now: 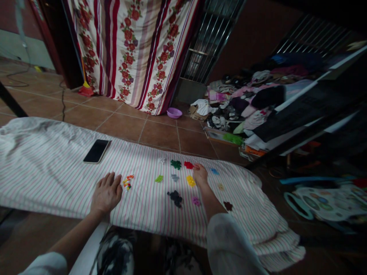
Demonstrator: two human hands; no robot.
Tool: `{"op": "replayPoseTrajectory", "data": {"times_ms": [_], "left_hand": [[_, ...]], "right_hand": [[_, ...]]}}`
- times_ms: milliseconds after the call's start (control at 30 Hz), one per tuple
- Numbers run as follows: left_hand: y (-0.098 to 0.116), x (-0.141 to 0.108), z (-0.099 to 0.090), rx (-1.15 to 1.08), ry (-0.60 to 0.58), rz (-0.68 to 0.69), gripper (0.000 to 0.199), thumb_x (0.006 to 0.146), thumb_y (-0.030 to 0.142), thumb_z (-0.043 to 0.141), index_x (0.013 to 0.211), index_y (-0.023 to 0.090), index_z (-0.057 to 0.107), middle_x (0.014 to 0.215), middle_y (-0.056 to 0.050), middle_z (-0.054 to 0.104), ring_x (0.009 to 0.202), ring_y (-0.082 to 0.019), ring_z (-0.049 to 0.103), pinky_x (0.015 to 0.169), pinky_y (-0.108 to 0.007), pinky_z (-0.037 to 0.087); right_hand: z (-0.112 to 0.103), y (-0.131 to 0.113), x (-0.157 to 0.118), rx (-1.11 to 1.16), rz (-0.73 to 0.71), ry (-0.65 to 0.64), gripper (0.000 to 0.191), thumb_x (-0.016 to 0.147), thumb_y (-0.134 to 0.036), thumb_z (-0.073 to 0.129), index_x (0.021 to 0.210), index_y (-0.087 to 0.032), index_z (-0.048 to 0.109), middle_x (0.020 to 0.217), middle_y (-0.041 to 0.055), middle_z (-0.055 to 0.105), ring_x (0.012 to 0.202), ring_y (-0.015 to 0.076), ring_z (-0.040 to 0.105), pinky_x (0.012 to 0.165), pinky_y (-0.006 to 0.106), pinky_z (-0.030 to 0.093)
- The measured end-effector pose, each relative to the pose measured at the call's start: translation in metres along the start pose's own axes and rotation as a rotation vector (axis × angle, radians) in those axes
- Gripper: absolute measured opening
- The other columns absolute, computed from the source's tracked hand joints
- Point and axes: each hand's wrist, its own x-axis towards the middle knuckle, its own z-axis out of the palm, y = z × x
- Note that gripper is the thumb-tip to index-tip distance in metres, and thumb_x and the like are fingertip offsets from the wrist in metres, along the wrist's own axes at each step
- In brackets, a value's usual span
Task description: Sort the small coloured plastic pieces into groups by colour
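My left hand (106, 193) lies flat on the striped cloth (65, 183), fingers stretched out and holding nothing. Just right of its fingertips is a small mixed pile of orange, yellow, white and red pieces (128, 182). My right hand (200, 173) has its fingers drawn together at the edge of a red pile (188, 165); whatever is between them is too small to make out. Around it are little single-colour piles: dark green (176, 164), yellow (190, 181), grey (174, 177), lime green (158, 178), black (175, 198), pink-purple (196, 201), blue (214, 171) and brown (228, 206).
A phone (96, 151) lies on the cloth at the left. Faint white (162, 160) and beige (220, 186) piles also rest there. Beyond are a floral curtain (134, 53), a purple basin (174, 112) and heaped clothes (246, 95). A dark bar (301, 133) slants at the right.
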Motion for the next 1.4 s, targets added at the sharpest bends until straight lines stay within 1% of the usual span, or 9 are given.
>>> {"op": "replayPoseTrajectory", "data": {"times_ms": [133, 267, 367, 500, 633, 767, 1000, 1233, 1400], "left_hand": [[0.0, 0.0, 0.0, -0.025, -0.001, -0.004, 0.042, 0.085, 0.031, 0.04, 0.12, 0.017, 0.059, 0.128, -0.017, 0.056, 0.122, -0.031, 0.047, 0.098, -0.046, 0.037], [-0.001, -0.001, 0.001, -0.028, 0.009, -0.003, 0.042, 0.085, 0.031, 0.04, 0.12, 0.018, 0.059, 0.128, -0.016, 0.056, 0.122, -0.031, 0.047, 0.098, -0.046, 0.037], [-0.001, 0.0, 0.001, -0.019, 0.01, -0.001, 0.042, 0.085, 0.031, 0.04, 0.12, 0.017, 0.059, 0.128, -0.017, 0.056, 0.122, -0.031, 0.047, 0.099, -0.046, 0.037], [-0.001, 0.0, 0.002, -0.008, 0.001, -0.002, 0.042, 0.085, 0.031, 0.04, 0.12, 0.017, 0.059, 0.128, -0.016, 0.056, 0.123, -0.03, 0.046, 0.099, -0.046, 0.036], [-0.001, 0.0, 0.001, 0.013, -0.014, -0.005, 0.042, 0.086, 0.032, 0.039, 0.121, 0.017, 0.058, 0.129, -0.016, 0.055, 0.123, -0.03, 0.046, 0.099, -0.045, 0.036], [0.0, 0.0, 0.0, 0.025, -0.024, -0.006, 0.043, 0.087, 0.031, 0.038, 0.123, 0.018, 0.057, 0.13, -0.016, 0.054, 0.123, -0.03, 0.046, 0.1, -0.044, 0.035], [0.0, 0.0, -0.002, 0.03, -0.04, -0.009, 0.043, 0.087, 0.031, 0.037, 0.123, 0.017, 0.056, 0.131, -0.016, 0.054, 0.123, -0.03, 0.046, 0.101, -0.044, 0.034], [0.001, 0.0, -0.002, 0.015, -0.042, -0.02, 0.042, 0.087, 0.031, 0.038, 0.123, 0.017, 0.056, 0.131, -0.016, 0.053, 0.124, -0.03, 0.045, 0.101, -0.044, 0.035], [0.001, 0.0, -0.002, 0.014, -0.043, -0.025, 0.042, 0.087, 0.031, 0.038, 0.123, 0.018, 0.056, 0.131, -0.015, 0.054, 0.125, -0.029, 0.045, 0.101, -0.044, 0.036]], "right_hand": [[0.004, 0.004, -0.001, 0.114, 0.005, -0.026, 0.039, 0.067, -0.02, 0.045, 0.099, -0.011, 0.065, 0.091, 0.0091, 0.07, 0.083, 0.018, 0.065, 0.082, 0.03, 0.051], [0.003, 0.005, -0.002, 0.158, 0.02, -0.026, 0.04, 0.067, -0.018, 0.043, 0.101, -0.01, 0.064, 0.094, 0.0099, 0.069, 0.084, 0.0178, 0.066, 0.083, 0.03, 0.051], [0.0, 0.002, -0.003, 0.137, 0.043, -0.022, 0.038, 0.066, -0.018, 0.045, 0.098, -0.012, 0.065, 0.093, 0.009, 0.07, 0.085, 0.0188, 0.066, 0.085, 0.032, 0.05], [-0.003, -0.004, -0.006, 0.093, 0.034, -0.012, 0.036, 0.068, -0.02, 0.047, 0.096, -0.011, 0.067, 0.093, 0.0112, 0.07, 0.087, 0.0207, 0.066, 0.085, 0.032, 0.049], [-0.006, -0.011, -0.011, -0.005, 0.003, 0.005, 0.037, 0.073, -0.02, 0.042, 0.1, -0.013, 0.067, 0.095, 0.0103, 0.071, 0.091, 0.021, 0.065, 0.088, 0.034, 0.047], [-0.005, -0.024, -0.022, -0.047, -0.066, 0.001, 0.036, 0.076, -0.021, 0.041, 0.101, -0.015, 0.067, 0.1, 0.0099, 0.07, 0.096, 0.0207, 0.063, 0.091, 0.033, 0.046], [0.013, -0.065, -0.062, 0.083, -0.198, -0.084, 0.034, 0.079, -0.027, 0.043, 0.1, -0.016, 0.067, 0.102, 0.0096, 0.07, 0.096, 0.0205, 0.064, 0.091, 0.033, 0.047], [0.048, -0.107, -0.12, 0.211, -0.427, -0.226, 0.029, 0.082, -0.029, 0.044, 0.093, -0.02, 0.069, 0.094, 0.0062, 0.07, 0.089, 0.0187, 0.064, 0.083, 0.032, 0.05], [0.082, -0.132, -0.164, 0.228, -0.541, -0.428, 0.028, 0.086, -0.025, 0.044, 0.1, -0.022, 0.068, 0.095, 0.0054, 0.068, 0.088, 0.0164, 0.064, 0.079, 0.028, 0.051]]}}
